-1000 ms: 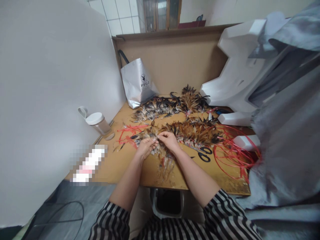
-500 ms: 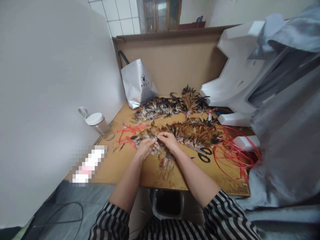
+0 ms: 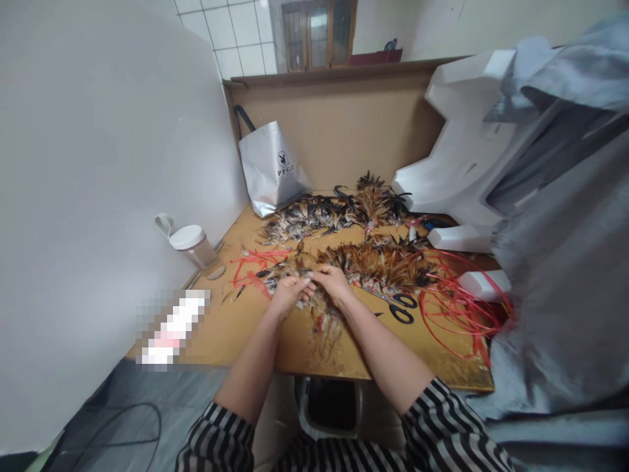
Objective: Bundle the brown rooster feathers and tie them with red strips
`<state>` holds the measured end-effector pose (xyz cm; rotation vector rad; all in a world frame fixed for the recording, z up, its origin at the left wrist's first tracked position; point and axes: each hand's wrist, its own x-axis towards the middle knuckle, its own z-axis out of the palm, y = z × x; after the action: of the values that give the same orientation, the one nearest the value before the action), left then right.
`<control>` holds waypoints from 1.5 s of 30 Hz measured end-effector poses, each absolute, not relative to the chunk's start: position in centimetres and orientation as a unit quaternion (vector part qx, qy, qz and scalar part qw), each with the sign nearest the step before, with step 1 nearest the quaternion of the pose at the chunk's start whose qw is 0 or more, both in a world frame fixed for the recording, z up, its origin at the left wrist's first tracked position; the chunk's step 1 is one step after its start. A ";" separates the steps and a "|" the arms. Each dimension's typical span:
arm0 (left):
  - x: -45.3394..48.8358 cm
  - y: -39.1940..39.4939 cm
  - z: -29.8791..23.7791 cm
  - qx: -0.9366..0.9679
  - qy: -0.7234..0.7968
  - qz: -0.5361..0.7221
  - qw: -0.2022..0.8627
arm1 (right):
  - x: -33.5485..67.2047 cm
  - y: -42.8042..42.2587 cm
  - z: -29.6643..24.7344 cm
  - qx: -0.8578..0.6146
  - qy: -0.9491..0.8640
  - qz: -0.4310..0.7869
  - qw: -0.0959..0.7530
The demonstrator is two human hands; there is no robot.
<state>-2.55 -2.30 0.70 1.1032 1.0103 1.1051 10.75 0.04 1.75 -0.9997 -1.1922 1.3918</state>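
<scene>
My left hand [image 3: 291, 293] is closed, thumb against fingers, over the near end of a brown and black feather pile. My right hand [image 3: 335, 283] meets it in a pinch, the fingertips of both almost touching. Small feathers [image 3: 305, 274] show greyish between the fingertips, though their exact shape is unclear. Just beyond and to the right spreads a row of brown feathers [image 3: 381, 262]. Below the hands, loose feather scraps [image 3: 324, 331] lie on the wooden table [image 3: 236, 334]. Black-handled scissors [image 3: 401, 308] rest to the right of my right hand.
Red plastic strips [image 3: 457, 308] coil at the right, with more red strips [image 3: 248, 265] at the left. Behind lies a second feather row [image 3: 314, 216] beside a silver bag [image 3: 270, 164]. A lidded cup [image 3: 191, 242] stands left; a dark bin [image 3: 331, 403] sits below the table edge.
Both hands stay together over the feathers, with slight finger shifts. The right fingers have moved a little down. The whole view has tilted slightly; objects on the table lie as before.
</scene>
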 end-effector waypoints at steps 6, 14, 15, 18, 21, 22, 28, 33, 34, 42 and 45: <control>-2.8 -2.5 0.9 0.495 0.429 0.448 0.609 | 11.5 0.2 1.7 -0.389 -0.518 0.610 0.458; -2.7 -2.5 0.7 0.546 0.451 0.414 0.572 | 12.5 0.1 2.9 -0.374 -0.655 0.530 0.387; -2.7 -2.5 0.6 0.549 0.451 0.413 0.570 | 12.4 0.0 3.0 -0.374 -0.664 0.522 0.383; -2.7 -2.5 0.4 0.556 0.444 0.412 0.569 | 12.2 -0.3 3.3 -0.381 -0.672 0.503 0.387; -2.7 -2.5 0.2 0.570 0.440 0.404 0.564 | 11.9 -0.6 3.4 -0.398 -0.673 0.477 0.402; -2.7 -2.5 0.1 0.576 0.442 0.398 0.562 | 11.8 -0.7 3.3 -0.400 -0.676 0.474 0.398; -2.4 -2.6 0.3 0.585 0.436 0.425 0.536 | 11.5 -0.5 2.5 -0.413 -0.683 0.433 0.419; -2.4 -2.4 0.3 0.583 0.437 0.473 0.496 | 11.6 -0.3 2.5 -0.432 -0.678 0.413 0.428; -2.5 -2.3 0.2 0.581 0.437 0.475 0.495 | 11.7 -0.3 2.6 -0.431 -0.679 0.412 0.429; -2.3 -2.6 0.5 0.578 0.446 0.483 0.484 | 11.7 -0.2 2.4 -0.433 -0.674 0.403 0.441; -2.3 -2.7 0.4 0.571 0.443 0.489 0.488 | 11.5 -0.1 2.1 -0.437 -0.675 0.392 0.447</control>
<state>-2.28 -2.73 0.44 1.3883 1.0768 1.1890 11.46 -0.14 2.12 -1.0820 -1.6715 0.9709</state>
